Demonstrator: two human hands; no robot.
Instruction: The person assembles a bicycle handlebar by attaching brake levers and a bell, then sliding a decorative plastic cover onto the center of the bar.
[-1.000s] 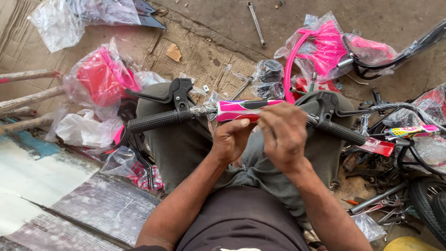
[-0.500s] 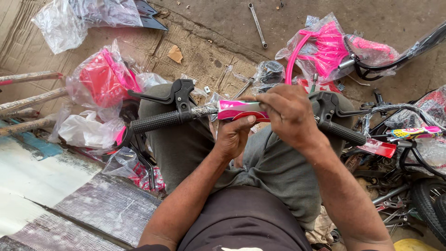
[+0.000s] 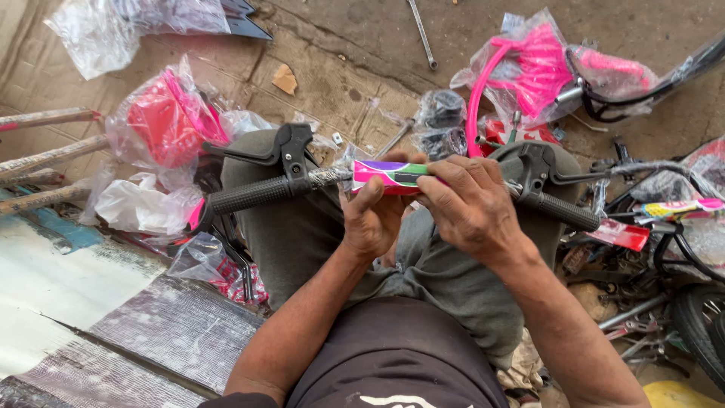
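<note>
Head view: a bicycle handlebar (image 3: 393, 177) lies across the person's knees at centre frame, running from left-centre to right-centre. Its middle section carries a pink, green and purple pad (image 3: 389, 175). The left hand (image 3: 377, 215) is below the pad, its grip pressed together on the pad from the underside, thumb up against its near face. The right hand (image 3: 472, 204) lies over the bar just right of the pad, fingers curled down around it, grip pressed together on the bar. A black rubber sleeve (image 3: 253, 194) covers the bar's left end, with a black brake lever (image 3: 276, 151) clamped just beside it; a matching sleeve (image 3: 563, 211) and lever (image 3: 540, 170) sit at the right end. Upper left of frame: a red part in a clear plastic bag (image 3: 162, 121) on the concrete floor (image 3: 340, 83). Upper right: pink parts in plastic wrap (image 3: 536, 68). Top centre: a metal wrench (image 3: 421, 34) lying on the floor. Lower right edge: part of a black tyre (image 3: 698, 321).
</note>
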